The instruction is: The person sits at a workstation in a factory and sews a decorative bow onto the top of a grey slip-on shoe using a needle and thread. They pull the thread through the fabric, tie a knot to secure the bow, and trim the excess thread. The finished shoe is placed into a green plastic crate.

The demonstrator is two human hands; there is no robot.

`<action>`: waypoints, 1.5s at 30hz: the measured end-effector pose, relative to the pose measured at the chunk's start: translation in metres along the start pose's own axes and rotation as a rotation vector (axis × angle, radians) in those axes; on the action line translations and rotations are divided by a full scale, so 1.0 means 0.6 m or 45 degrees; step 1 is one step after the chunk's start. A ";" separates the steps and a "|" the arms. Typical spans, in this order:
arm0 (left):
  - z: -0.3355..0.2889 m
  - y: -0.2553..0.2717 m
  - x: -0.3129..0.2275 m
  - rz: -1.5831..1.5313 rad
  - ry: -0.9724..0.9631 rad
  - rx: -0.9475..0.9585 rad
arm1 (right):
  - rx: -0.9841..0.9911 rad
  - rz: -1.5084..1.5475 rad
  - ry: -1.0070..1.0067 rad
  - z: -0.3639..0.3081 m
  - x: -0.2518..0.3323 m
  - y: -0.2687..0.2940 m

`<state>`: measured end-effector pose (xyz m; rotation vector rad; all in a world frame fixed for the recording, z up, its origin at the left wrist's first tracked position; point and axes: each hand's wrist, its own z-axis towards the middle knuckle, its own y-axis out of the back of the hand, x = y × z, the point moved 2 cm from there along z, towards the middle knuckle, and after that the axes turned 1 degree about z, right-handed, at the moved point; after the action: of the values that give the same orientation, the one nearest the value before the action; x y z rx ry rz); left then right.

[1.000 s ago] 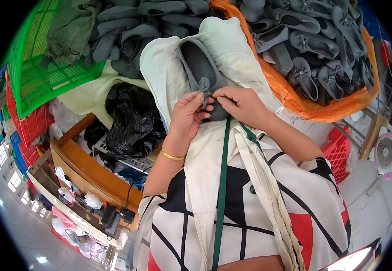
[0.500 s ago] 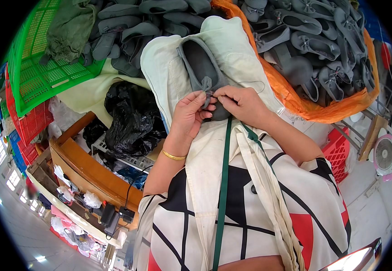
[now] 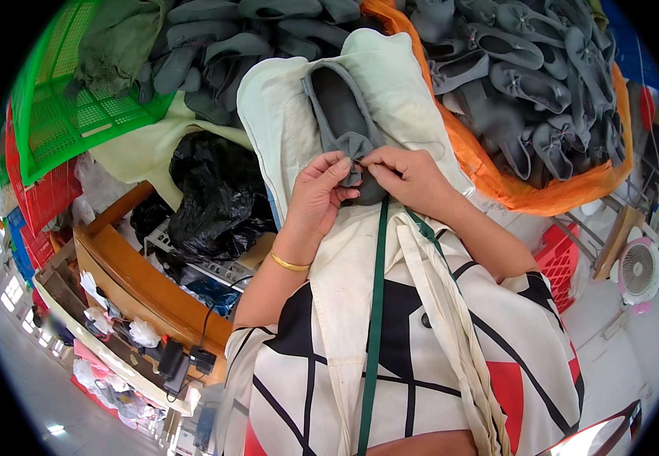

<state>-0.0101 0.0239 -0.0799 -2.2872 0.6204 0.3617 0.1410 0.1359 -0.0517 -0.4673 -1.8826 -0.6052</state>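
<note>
A grey slip-on shoe (image 3: pixel 341 102) lies on a white padded cloth (image 3: pixel 390 68) in front of me, its toe toward my body. On its toe is a grey fabric bow (image 3: pixel 355 143). My left hand (image 3: pixel 318 190) is closed, thumb and fingertips pinching the left edge of the bow. Close against the other side of it, my right hand (image 3: pixel 413 178) is closed in a pinch at the bow's middle. Whatever sits between those right fingertips is too small to make out.
Several similar grey shoes fill an orange-lined container (image 3: pixel 550 197) at the upper right. More shoes are heaped at upper left beside a green crate (image 3: pixel 82 125). Black plastic bags (image 3: pixel 215 197) and a wooden drawer unit (image 3: pixel 132 266) stand left; a small fan (image 3: pixel 639 270) is right.
The bow now lies spread wider over the toe, where it was bunched upright before. A thin thread loop seen beside my right hand no longer shows. Both hands stay at the toe.
</note>
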 end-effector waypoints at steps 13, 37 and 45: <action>0.004 0.004 0.007 0.243 -0.025 -0.084 | 0.200 0.324 -0.452 0.000 -0.036 -0.006; 0.008 0.003 0.007 0.270 -0.050 -0.062 | 0.342 0.372 -0.420 0.011 -0.041 0.010; 0.010 0.004 0.008 0.302 -0.041 -0.046 | 0.282 0.270 -0.517 0.014 -0.024 -0.004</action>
<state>-0.0079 0.0252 -0.0877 -2.2416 0.8784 0.5257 0.1390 0.1385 -0.0678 -0.6704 -2.2143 -0.1626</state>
